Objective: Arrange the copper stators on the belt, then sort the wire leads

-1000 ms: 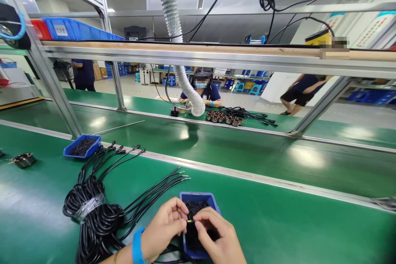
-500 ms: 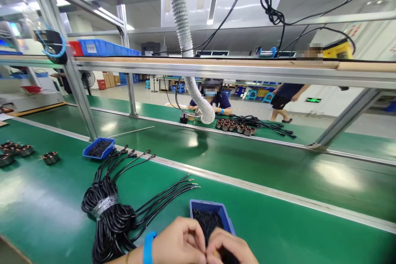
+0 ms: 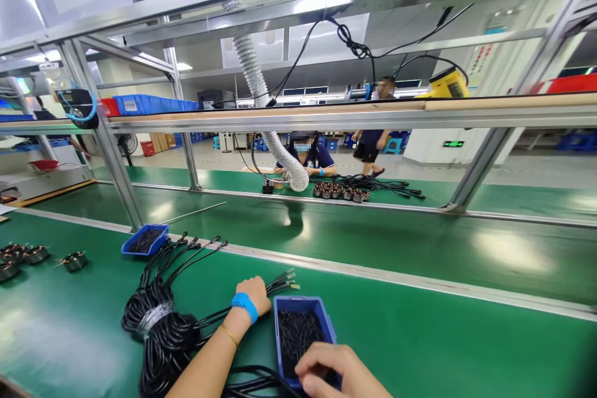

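My left hand point(image 3: 253, 296), a blue band on its wrist, is closed around several black cables near their stripped ends point(image 3: 290, 283); its fingertips are hidden from me. These cables come from a thick coiled bundle point(image 3: 161, 329) tied with clear wrap on the left. My right hand point(image 3: 342, 370) is over the near end of a blue bin point(image 3: 305, 300) full of short black pieces point(image 3: 298, 333). Its thumb and index finger are curled together, and what they hold, if anything, cannot be made out. More black cable point(image 3: 256, 376) runs low between my arms toward the bin.
Another blue bin point(image 3: 145, 239) of black pieces stands behind the bundle. Copper-wound coils point(image 3: 73, 260) lie at far left. A metal post point(image 3: 114, 168) and a shelf beam point(image 3: 298, 119) cross ahead. Beyond sits a co-worker point(image 3: 305, 161) beside a flexible duct point(image 3: 282, 155); another person stands farther off.
My hands were together in front of the bin. The left has gone forward and left onto the cable ends, while the right stays by the bin. The view has turned slightly right.
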Demonstrator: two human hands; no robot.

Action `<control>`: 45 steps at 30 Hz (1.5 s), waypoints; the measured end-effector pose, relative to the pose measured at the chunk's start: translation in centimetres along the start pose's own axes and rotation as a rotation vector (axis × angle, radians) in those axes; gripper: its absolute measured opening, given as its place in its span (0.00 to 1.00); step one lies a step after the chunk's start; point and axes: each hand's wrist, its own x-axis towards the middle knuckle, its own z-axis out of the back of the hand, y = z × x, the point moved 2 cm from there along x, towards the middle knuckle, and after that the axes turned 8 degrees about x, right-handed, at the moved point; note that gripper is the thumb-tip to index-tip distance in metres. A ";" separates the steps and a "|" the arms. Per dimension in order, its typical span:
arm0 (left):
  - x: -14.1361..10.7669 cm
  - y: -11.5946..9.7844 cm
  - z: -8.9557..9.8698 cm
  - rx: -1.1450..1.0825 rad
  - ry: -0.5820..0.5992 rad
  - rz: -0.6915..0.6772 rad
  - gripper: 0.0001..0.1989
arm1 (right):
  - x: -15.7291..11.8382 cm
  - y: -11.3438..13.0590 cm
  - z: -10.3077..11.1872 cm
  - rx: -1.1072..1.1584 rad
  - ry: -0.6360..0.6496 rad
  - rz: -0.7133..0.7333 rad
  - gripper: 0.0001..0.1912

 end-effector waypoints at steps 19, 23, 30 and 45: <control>-6.8 -2.3 1.3 -1.325 0.466 -0.579 0.27 | 6.5 -3.4 -2.2 -0.965 -0.109 -0.133 0.12; -6.2 -1.3 -1.2 -1.501 0.340 -0.414 0.29 | 5.6 -3.6 -2.5 -0.994 -0.111 -0.162 0.09; -7.1 -0.8 -2.1 -1.596 0.311 -0.251 0.29 | 5.2 -4.2 -2.7 -0.974 -0.119 -0.175 0.09; -8.6 -1.4 -2.2 -1.413 0.317 -0.249 0.27 | 3.0 -3.9 -2.6 -0.408 -0.337 0.353 0.11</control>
